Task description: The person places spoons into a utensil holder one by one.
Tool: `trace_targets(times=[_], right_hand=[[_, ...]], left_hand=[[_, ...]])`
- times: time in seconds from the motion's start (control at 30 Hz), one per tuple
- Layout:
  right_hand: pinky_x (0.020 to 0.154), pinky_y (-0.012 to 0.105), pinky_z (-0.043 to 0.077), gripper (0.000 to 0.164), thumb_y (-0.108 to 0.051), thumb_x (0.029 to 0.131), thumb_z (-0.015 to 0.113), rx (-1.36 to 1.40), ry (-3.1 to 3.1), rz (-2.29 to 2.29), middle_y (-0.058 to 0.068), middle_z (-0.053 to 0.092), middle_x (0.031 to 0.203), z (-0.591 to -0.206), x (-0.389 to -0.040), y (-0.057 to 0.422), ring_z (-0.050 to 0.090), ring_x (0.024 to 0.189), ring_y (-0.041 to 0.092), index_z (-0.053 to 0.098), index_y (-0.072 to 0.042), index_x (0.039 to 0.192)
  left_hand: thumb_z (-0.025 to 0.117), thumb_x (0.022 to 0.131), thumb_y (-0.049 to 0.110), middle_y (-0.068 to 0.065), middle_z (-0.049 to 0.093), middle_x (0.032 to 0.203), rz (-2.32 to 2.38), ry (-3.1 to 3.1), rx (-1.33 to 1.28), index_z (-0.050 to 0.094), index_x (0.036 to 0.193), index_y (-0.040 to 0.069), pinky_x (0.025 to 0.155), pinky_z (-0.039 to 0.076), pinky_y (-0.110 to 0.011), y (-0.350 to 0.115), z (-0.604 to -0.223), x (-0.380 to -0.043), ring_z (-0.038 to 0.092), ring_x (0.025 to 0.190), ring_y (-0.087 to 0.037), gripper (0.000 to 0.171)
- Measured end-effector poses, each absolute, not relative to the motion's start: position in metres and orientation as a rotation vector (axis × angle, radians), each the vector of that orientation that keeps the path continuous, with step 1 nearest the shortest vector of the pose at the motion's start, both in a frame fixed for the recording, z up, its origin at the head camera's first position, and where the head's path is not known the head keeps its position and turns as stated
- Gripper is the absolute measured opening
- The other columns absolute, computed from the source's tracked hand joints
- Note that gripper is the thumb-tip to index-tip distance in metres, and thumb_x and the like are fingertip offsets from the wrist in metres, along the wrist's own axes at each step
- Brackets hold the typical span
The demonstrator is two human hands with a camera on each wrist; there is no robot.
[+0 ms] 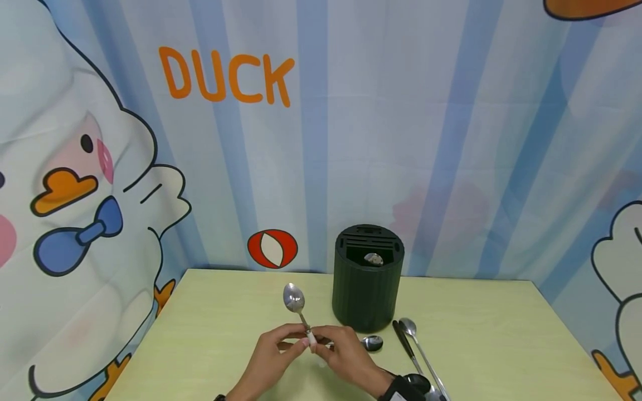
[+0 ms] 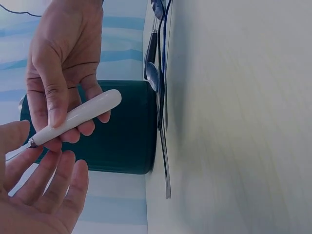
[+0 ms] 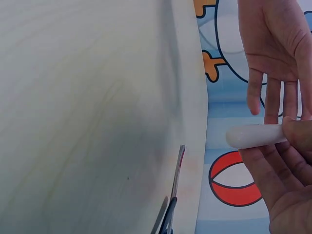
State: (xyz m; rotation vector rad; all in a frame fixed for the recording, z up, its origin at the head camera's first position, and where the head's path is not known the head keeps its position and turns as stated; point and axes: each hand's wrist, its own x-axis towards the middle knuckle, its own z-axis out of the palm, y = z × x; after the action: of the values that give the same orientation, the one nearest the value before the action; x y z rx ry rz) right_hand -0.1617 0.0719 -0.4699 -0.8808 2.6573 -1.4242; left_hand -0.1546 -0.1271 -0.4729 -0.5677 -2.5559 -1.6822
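Note:
I hold a spoon with a white handle [image 2: 78, 117] upright over the table, its steel bowl [image 1: 293, 298] pointing up. My right hand [image 1: 341, 348] grips the white handle [image 3: 253, 135], thumb on top and fingers curled beneath, as the left wrist view [image 2: 63, 63] shows. My left hand [image 1: 276, 351] faces it, with straight fingers [image 3: 270, 73] reaching the handle's end. Its thumb and fingers [image 2: 44, 185] lie loosely about the thin steel neck. Just behind the hands stands a dark green ribbed holder [image 1: 368, 295], with one utensil end [image 1: 373, 259] showing in its top slot.
Right of the holder, loose cutlery lies on the pale green table [image 1: 501, 345]: a spoon bowl [image 1: 373, 342], a black-handled piece [image 1: 405, 342] and a long steel spoon [image 1: 421, 348]. A duck-print curtain [image 1: 225, 78] closes off the back and sides.

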Motion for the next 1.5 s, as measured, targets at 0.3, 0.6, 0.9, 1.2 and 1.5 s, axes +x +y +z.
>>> trace_targets(times=[0.3,0.6,0.9,1.2,1.5], right_hand=[[0.068,0.017,0.054,0.03,-0.034,0.094,0.064,-0.847,2.641,-1.537,0.001,0.075,0.105,-0.473,-0.157,0.07,0.068,0.091,0.002,0.071,-0.017,0.118],[0.07,0.015,0.056,0.012,-0.024,0.09,0.072,-0.69,2.66,-1.598,-0.001,0.075,0.093,-0.475,-0.157,0.07,0.071,0.083,0.003,0.073,-0.016,0.099],[0.06,0.016,0.054,0.01,-0.026,0.086,0.076,-0.627,2.772,-1.588,-0.003,0.074,0.081,-0.473,-0.154,0.074,0.069,0.071,0.0,0.072,-0.017,0.084],[0.075,0.029,0.06,0.029,-0.011,0.086,0.075,-0.795,2.787,-1.617,0.001,0.061,0.107,-0.447,-0.156,0.088,0.067,0.082,0.009,0.058,-0.017,0.108],[0.081,0.03,0.061,0.078,-0.012,0.087,0.075,-1.017,2.727,-1.7,0.01,0.057,0.127,-0.402,-0.163,0.087,0.069,0.096,0.022,0.033,-0.023,0.152]], left_hand=[[0.069,0.091,0.035,0.002,0.072,0.108,-1.704,-2.553,-0.494,0.071,0.106,0.023,0.08,0.056,-0.021,-0.118,-0.468,-0.156,0.069,0.102,-0.013,0.019],[0.067,0.093,0.023,-0.006,0.075,0.108,-1.803,-2.486,-0.543,0.071,0.106,0.014,0.083,0.058,-0.019,-0.109,-0.464,-0.155,0.072,0.1,-0.015,0.016],[0.067,0.093,0.019,-0.004,0.077,0.102,-1.837,-2.444,-0.583,0.07,0.103,0.012,0.077,0.057,-0.016,-0.104,-0.459,-0.154,0.073,0.092,-0.011,0.012],[0.067,0.093,0.02,-0.003,0.076,0.1,-1.809,-2.433,-0.601,0.07,0.103,0.016,0.077,0.058,-0.018,-0.103,-0.457,-0.154,0.073,0.093,-0.012,0.011],[0.065,0.095,0.016,-0.006,0.075,0.103,-1.776,-2.487,-0.69,0.07,0.115,0.015,0.076,0.059,-0.02,-0.097,-0.449,-0.155,0.073,0.092,-0.011,0.021]])
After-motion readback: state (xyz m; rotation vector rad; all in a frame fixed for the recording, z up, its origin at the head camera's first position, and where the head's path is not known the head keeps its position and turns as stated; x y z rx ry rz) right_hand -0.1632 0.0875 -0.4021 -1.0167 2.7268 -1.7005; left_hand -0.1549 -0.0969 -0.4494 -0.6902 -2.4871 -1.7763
